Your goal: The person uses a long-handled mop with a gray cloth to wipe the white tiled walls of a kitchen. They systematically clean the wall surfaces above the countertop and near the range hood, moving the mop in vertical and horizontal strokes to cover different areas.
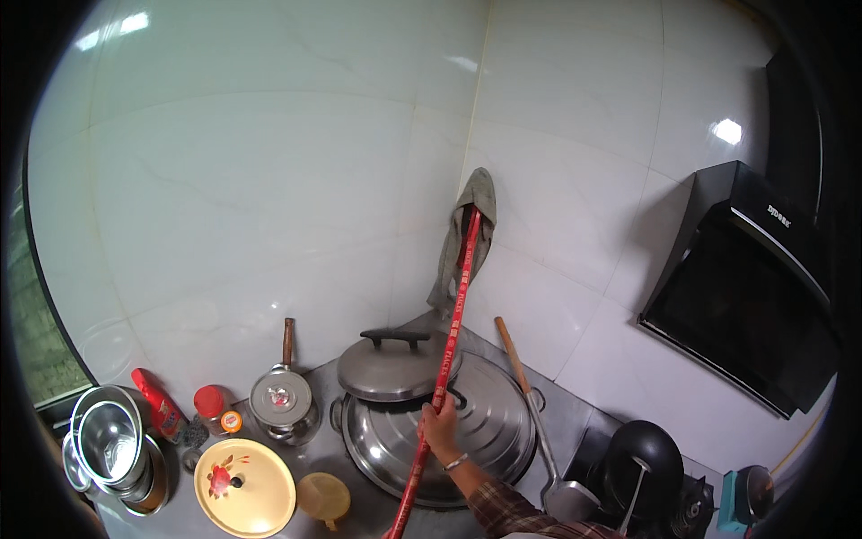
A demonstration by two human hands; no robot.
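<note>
My right hand (440, 426), with a bracelet at the wrist and a plaid sleeve, is closed around a long red pole (450, 340) that bears printed writing. The pole slants up and away from me. At its far end a grey cloth (486, 195) is draped over the head and lies at the tiled wall corner. Only a sliver of my left hand (386, 535) shows at the bottom edge, beside the pole's lower end; its grip is hidden. Below the pole sit a large round metal lid (498, 411) and a smaller lid with a black handle (384, 367).
A wooden-handled spatula (539, 431) leans at the right, near a black wok (643, 458) and a range hood (741, 290). Leftward stand a lidded saucepan (281, 397), a red-capped jar (210, 404), a red bottle (158, 404), a yellow flowered lid (259, 495) and stacked metal bowls (108, 438).
</note>
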